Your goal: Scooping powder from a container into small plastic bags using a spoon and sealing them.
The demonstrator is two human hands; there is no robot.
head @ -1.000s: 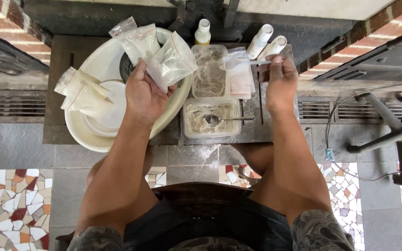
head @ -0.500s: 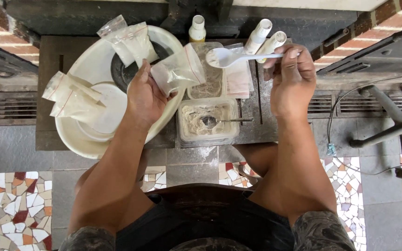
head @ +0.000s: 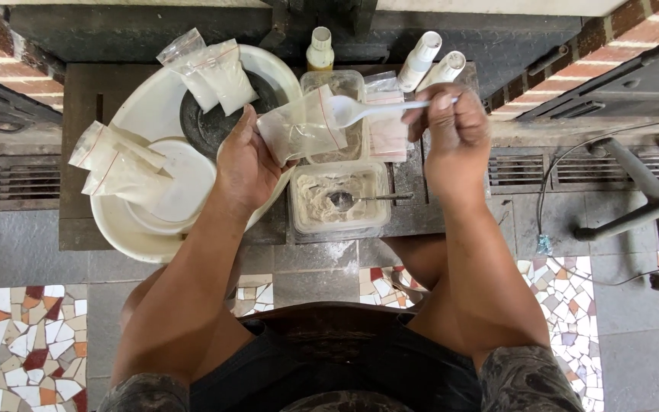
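My left hand [head: 244, 164] holds a small clear zip bag [head: 300, 126] with white powder in it, its mouth turned to the right. My right hand [head: 455, 137] grips the handle of a white plastic spoon [head: 368, 110], whose bowl sits at the bag's mouth. Below them stands a clear rectangular tub [head: 339, 200] of pale powder with a metal spoon [head: 356, 199] lying in it. A second clear tub [head: 341, 114] stands just behind, partly hidden by the bag.
A large cream basin [head: 154, 229] at the left holds a dark bowl [head: 211, 122], a white plate and several filled bags [head: 211, 72]. Three white bottles [head: 421, 65] stand at the back. Empty bags [head: 387, 126] lie beside the tubs. A chair base [head: 650, 198] is at right.
My right hand picked up the white spoon and brought its bowl left to the bag's mouth. My left hand lifted the bag to the right, over the tubs.
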